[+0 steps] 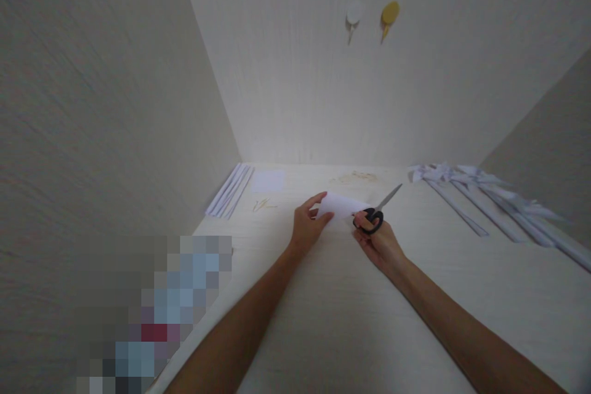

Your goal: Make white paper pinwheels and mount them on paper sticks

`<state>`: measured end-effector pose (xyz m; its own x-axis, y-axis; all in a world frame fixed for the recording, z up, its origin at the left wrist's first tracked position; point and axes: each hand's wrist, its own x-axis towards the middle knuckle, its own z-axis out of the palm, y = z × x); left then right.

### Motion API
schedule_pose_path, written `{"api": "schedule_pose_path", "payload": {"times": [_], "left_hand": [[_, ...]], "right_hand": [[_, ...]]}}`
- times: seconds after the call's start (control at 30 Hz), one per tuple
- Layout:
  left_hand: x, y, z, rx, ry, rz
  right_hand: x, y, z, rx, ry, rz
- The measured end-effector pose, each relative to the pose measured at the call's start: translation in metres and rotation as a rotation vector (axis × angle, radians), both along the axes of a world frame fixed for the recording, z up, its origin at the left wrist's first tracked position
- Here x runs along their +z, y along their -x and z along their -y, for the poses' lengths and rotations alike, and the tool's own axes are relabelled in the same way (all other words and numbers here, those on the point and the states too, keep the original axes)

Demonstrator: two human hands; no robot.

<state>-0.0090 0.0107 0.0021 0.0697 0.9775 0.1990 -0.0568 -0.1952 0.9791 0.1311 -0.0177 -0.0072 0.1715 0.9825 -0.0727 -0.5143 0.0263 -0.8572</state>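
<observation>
A white sheet of paper (344, 205), which looks folded or curved, lies between my two hands above the table. My left hand (310, 221) grips its left end between thumb and fingers. Black-handled scissors (377, 214) are in my right hand (376, 240), with fingers through the handle loops and the blades pointing up and to the right, away from the paper. The fingertips of my right hand are at the paper's right end; whether they pinch it I cannot tell.
Rolled white paper sticks (229, 192) and a flat white sheet (268, 181) lie at the back left, near some thin pale strips (264, 204). More pale strips (364, 176) lie at the back. Several paper sticks with frilled tops (489, 197) lie right. Two hooks (390, 14) hang on the wall.
</observation>
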Motion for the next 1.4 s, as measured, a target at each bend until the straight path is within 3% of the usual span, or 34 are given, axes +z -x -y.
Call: {"api": "schedule_pose_path", "payload": {"times": [0.27,0.43,0.63,0.83,1.0,1.13,1.4], "left_hand": [[0.004,-0.005,0.003,-0.155,0.132,0.08],[0.003,-0.007,0.004,-0.214,0.186,0.004],[-0.002,-0.001,-0.007,-0.001,0.226,0.183],[-0.002,0.004,-0.009,0.042,0.259,0.323],[-0.003,0.005,-0.009,0.074,0.272,0.408],[-0.002,0.004,-0.009,0.061,0.282,0.433],[0.0,0.002,-0.008,0.044,0.299,0.441]], "right_hand": [[0.002,0.003,0.004,-0.216,-0.003,0.074],[-0.003,-0.001,0.001,-0.226,-0.032,0.237],[-0.005,-0.012,0.003,0.004,0.025,0.389],[0.005,-0.028,0.013,0.323,-0.025,0.742],[0.01,-0.034,0.013,0.586,-0.022,0.89],[0.01,-0.034,0.013,0.655,-0.025,0.989],[0.012,-0.032,0.014,0.654,-0.027,1.05]]}}
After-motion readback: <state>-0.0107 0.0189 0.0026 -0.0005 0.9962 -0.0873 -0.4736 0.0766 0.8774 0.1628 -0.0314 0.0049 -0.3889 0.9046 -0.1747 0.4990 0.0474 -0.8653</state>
